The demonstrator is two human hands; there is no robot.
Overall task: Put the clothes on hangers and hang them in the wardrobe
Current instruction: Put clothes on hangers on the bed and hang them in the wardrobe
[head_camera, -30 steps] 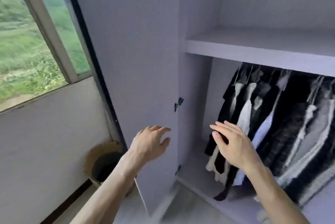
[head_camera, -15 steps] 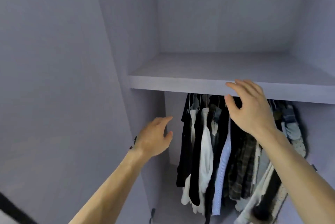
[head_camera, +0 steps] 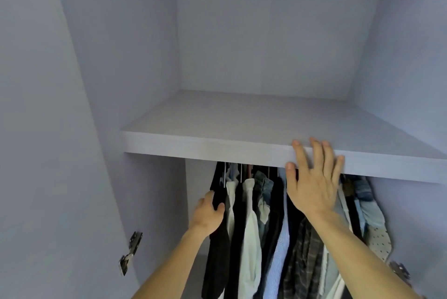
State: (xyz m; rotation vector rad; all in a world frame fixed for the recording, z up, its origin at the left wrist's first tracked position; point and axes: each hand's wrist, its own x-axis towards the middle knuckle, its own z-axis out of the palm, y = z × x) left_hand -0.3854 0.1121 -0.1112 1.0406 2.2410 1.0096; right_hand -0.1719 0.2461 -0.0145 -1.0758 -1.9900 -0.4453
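I look into an open pale grey wardrobe. Several clothes hang on hangers in a tight row under its shelf: black, white, denim, striped and plaid pieces. My left hand reaches to the leftmost black garment, thumb and fingers at its edge; whether it grips the cloth is unclear. My right hand is raised with fingers spread straight, fingertips over the shelf's front edge, holding nothing. The rail and the hanger hooks are mostly hidden behind the shelf.
The wardrobe's left side wall carries a metal hinge; another hinge shows at the lower right. The upper compartment above the shelf holds nothing that I can see.
The view has closed in on the wardrobe. My left hand moved right to the leftmost black garment. My right hand rose slightly, its fingertips now over the shelf's front edge.
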